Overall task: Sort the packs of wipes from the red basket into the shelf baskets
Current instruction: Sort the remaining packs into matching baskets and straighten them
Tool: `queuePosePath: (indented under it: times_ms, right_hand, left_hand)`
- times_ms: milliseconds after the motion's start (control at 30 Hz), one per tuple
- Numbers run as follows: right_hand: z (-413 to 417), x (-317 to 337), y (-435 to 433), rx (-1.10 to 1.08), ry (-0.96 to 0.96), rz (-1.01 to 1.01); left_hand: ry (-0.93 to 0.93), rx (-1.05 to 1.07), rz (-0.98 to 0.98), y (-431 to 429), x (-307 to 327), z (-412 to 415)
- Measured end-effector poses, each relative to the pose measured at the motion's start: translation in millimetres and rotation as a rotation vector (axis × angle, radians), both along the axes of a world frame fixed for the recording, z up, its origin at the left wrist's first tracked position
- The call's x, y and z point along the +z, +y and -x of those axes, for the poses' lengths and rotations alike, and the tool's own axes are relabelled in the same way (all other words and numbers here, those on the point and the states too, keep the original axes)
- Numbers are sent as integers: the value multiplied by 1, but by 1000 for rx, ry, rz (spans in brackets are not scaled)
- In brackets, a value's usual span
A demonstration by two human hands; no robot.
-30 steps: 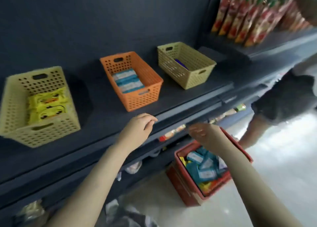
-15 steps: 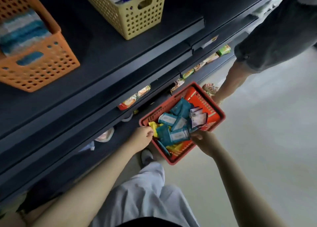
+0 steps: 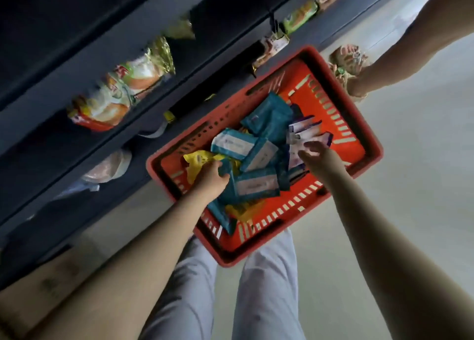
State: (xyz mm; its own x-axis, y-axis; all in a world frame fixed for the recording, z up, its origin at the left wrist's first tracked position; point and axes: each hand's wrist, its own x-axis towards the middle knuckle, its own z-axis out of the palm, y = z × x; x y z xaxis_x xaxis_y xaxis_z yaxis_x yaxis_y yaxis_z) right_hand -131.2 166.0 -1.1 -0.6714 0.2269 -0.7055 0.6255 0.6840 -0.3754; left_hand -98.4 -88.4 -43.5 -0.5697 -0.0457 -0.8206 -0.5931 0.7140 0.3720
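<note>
The red basket (image 3: 376,156) sits on the floor, close by the bottom of the dark shelf (image 3: 38,129). It has packs of wipes in it, all mixed up: many blue packs (image 3: 266,116), a yellow pack (image 3: 197,160) at the left side and purple packs (image 3: 305,129) at the right side. The left hand (image 3: 213,179) is down in the basket. Its fingers curl round the edge of one blue pack (image 3: 225,167), just beside the yellow one. The right hand (image 3: 322,158) is wide, with its fingers spread over the purple packs. It holds nothing, and I cannot tell if its fingertips touch them.

This looks like the picking step, with each hand going for a pack. Next, I think the right hand needs to close on just one purple pack. Then both hands need to lift up to the shelf baskets, which are not in view here. Each pack should go with its own kind. The packs look soft and slippery, so a firm hold would help
</note>
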Motion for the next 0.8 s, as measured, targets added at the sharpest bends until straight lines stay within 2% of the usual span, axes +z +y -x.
queuePosePath:
  times_ms: [67,133,267,467,567,700,733,800]
  right_hand:
    - [6,-28,8,-26,34,-15]
    - [10,-46,14,-66,90,-44]
    - [9,-60,17,-170,137,-59]
    - [8,-61,12,-180,105,-84]
    - [7,-61,10,-108,109,-191]
    - [5,-53,9,115,197,-404]
    - [6,-50,10,174,196,-402]
    - [11,-45,13,154,163,-227]
  left_hand:
    - [-29,151,37,9,-21,0]
    - [17,256,75,16,-35,-4]
    - [107,317,150,25,-40,-11]
    - [66,415,145,44,-30,-14]
    - [62,509,109,44,-30,-13]
    - [72,598,16,40,-29,-18]
    - [67,616,-14,40,-28,-19]
    - [56,651,-71,39,-26,-21]
